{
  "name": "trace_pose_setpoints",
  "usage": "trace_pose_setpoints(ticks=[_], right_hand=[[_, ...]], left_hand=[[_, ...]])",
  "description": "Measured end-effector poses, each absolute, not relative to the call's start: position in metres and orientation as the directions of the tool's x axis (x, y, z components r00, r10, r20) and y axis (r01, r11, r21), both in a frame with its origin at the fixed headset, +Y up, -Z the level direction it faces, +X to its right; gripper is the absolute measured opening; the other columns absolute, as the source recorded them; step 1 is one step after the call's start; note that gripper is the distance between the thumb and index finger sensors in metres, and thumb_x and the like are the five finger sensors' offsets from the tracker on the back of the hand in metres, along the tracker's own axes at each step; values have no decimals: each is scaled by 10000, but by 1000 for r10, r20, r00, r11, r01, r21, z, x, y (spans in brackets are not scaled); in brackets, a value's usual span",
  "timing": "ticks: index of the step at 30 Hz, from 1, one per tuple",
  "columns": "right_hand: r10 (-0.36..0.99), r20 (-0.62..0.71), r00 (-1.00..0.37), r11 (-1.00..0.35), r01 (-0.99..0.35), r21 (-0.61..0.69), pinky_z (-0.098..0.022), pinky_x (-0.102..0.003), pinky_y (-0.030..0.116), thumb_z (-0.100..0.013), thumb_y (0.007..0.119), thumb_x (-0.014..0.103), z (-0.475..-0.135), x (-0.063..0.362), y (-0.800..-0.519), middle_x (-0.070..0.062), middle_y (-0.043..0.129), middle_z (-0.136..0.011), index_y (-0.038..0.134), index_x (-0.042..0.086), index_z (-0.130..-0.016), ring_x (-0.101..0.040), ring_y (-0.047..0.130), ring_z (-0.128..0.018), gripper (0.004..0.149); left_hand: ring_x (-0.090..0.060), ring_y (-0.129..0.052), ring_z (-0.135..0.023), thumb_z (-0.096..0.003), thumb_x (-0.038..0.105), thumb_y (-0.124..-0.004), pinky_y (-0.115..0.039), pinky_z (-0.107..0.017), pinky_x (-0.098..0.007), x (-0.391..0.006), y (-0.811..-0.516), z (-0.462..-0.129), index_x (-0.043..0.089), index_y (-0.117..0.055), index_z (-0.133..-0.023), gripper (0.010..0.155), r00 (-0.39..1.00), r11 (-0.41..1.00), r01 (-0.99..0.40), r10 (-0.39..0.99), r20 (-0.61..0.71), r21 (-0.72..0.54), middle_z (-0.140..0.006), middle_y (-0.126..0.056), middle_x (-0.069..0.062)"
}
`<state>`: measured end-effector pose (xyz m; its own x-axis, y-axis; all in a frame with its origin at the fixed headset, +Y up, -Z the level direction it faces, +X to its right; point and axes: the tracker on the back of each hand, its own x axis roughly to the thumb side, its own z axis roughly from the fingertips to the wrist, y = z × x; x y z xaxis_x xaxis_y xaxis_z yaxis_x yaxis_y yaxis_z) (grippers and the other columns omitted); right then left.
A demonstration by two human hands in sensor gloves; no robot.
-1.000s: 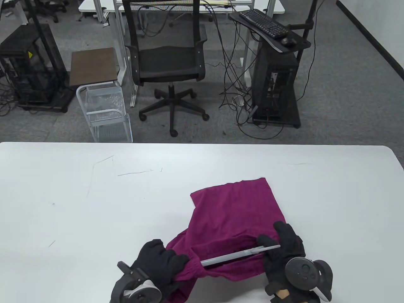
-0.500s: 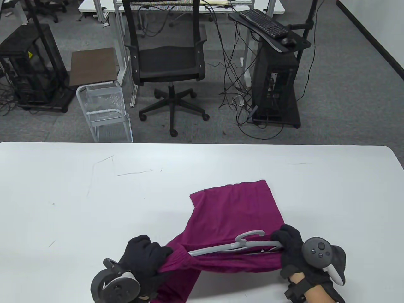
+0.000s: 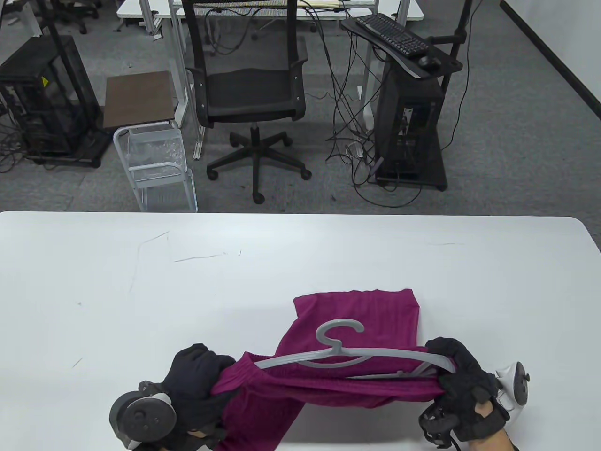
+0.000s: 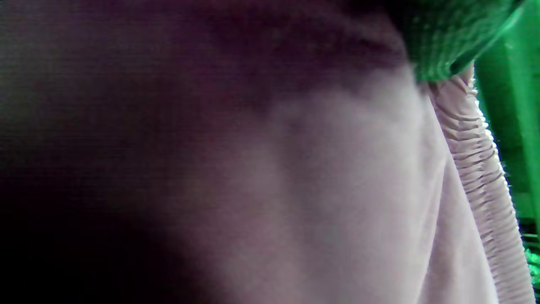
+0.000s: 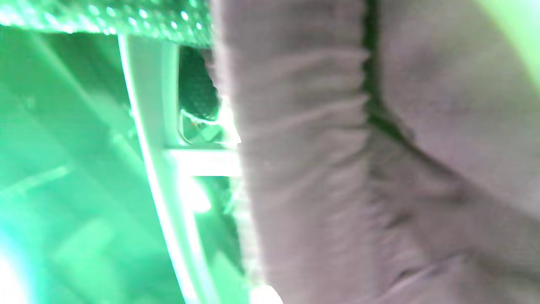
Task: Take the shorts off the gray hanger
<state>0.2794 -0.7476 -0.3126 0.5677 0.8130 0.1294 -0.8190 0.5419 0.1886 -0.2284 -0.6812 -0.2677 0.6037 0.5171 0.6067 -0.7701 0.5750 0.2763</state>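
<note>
Magenta shorts (image 3: 357, 319) lie near the table's front edge, their waistband stretched between my two hands. The gray hanger (image 3: 347, 354) lies across the waistband, its hook pointing away from me over the cloth. My left hand (image 3: 197, 376) grips the left end of the waistband. My right hand (image 3: 458, 376) grips the right end of the waistband together with the hanger's right arm. The left wrist view shows only blurred cloth and gathered waistband (image 4: 476, 156). The right wrist view shows the hanger's bar (image 5: 164, 160) beside the cloth (image 5: 337, 169).
The white table (image 3: 141, 291) spreads left and behind the shorts. Beyond its far edge stand a black office chair (image 3: 249, 89), a small cart (image 3: 150, 141) and a computer stand (image 3: 408, 94).
My hands have spread apart, stretching the waistband. The hanger has come further out of the shorts, its hook and arms now showing. The shorts' far edge has slid toward me.
</note>
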Motion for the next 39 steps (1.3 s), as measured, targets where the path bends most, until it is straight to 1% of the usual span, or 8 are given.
trace_pose_setpoints(ticks=[7,11,14,23,27,30,33,39], right_hand=[[693,42,720,701,-686,195,-276,-409,918,-327,700,-42,-312,250,-759,8,848,-753,857,301,-726,-262,947,-506,549],[862,35,505,486,-846,219,-410,-492,814,-421,701,25,-312,241,-766,-21,734,-858,744,294,-852,-361,826,-661,510],[978,25,206,194,-949,247,-590,-642,586,-569,745,291,-311,244,-766,-135,431,-1055,383,173,-1086,-515,499,-882,642],[830,182,-527,-528,-848,-47,-659,-747,427,-502,794,485,-303,258,-740,-174,81,-1093,-46,102,-1004,-560,236,-992,1051],[732,301,-611,-625,-778,-57,-674,-775,354,-476,798,513,-303,249,-731,-95,165,-1176,80,311,-1063,-532,161,-1034,949],[677,379,-631,-673,-739,-29,-669,-770,431,-481,795,471,-303,239,-731,-89,516,-1142,375,356,-1094,-505,402,-1042,752],[652,369,-662,-690,-720,-75,-625,-741,573,-489,773,360,-303,238,-732,-26,854,-799,684,299,-1001,-426,793,-728,524],[707,395,-587,-587,-798,-135,-457,-612,757,-438,799,311,-300,244,-723,4,901,-689,784,292,-925,-367,868,-547,488]], left_hand=[[-106,-930,-312,-360,680,-738,-719,-650,-595,-215,-689,-272,398,-827,-745,485,571,565,-790,540,618,237,-427,-916,188],[-111,-929,-321,-362,678,-733,-716,-654,-594,-209,-694,-273,397,-821,-751,488,582,584,-780,548,601,224,-435,-916,185],[-117,-921,-327,-364,672,-750,-708,-663,-592,-217,-695,-274,391,-823,-758,489,608,583,-771,549,574,258,-442,-915,178],[-142,-913,-346,-337,651,-793,-672,-691,-607,-246,-700,-283,384,-843,-757,500,657,626,-738,579,483,254,-451,-925,149],[-145,-920,-338,-317,655,-795,-671,-691,-613,-239,-702,-286,387,-854,-740,504,666,686,-704,549,504,184,-439,-930,149],[-146,-920,-336,-313,659,-789,-675,-687,-613,-230,-703,-286,389,-853,-738,507,657,697,-699,536,530,161,-437,-929,152],[-140,-928,-345,-309,685,-788,-684,-685,-603,-233,-704,-286,407,-847,-749,523,671,688,-700,543,505,190,-450,-941,155],[-125,-959,-398,-332,652,-826,-720,-665,-570,-259,-706,-286,427,-741,-901,618,667,593,-745,653,359,307,-598,-971,166]])
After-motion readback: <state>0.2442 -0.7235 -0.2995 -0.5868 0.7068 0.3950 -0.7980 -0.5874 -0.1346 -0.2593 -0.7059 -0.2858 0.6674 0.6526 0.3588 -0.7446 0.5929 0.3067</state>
